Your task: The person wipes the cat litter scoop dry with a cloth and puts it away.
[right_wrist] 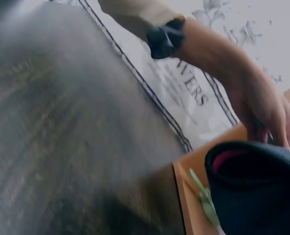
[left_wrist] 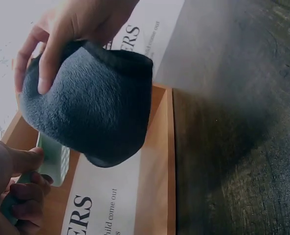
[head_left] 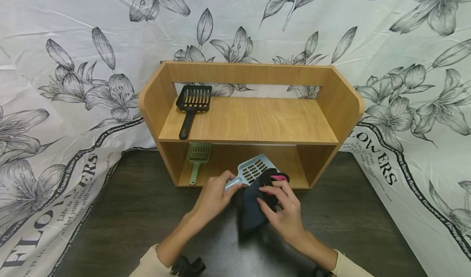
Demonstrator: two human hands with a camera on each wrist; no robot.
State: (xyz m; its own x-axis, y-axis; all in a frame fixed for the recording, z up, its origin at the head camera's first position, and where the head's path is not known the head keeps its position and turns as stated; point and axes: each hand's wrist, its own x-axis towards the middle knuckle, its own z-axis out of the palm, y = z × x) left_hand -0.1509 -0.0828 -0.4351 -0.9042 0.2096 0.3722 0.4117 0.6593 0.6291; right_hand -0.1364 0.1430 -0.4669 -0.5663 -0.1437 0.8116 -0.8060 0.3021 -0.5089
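A light blue slotted litter scoop (head_left: 254, 168) is held by its handle in my left hand (head_left: 215, 195), its head pointing up and right before the shelf. My right hand (head_left: 285, 211) grips a dark blue-grey plush cloth (head_left: 253, 207) with black edging. The cloth overlaps the lower right of the scoop's head in the head view. A pink inner side shows at the cloth's top fold. From the left wrist, the fuzzy cloth (left_wrist: 93, 103) hangs from the right hand's fingers, and the left hand (left_wrist: 25, 196) is curled round the scoop handle.
A two-level wooden shelf (head_left: 250, 142) stands on the dark table (head_left: 128, 211). A black slotted scoop (head_left: 193, 101) lies at the left of its upper level. On the lower level, also left, rests a green litter scoop (head_left: 199, 156). Flower-printed sheeting (head_left: 44, 117) surrounds the table.
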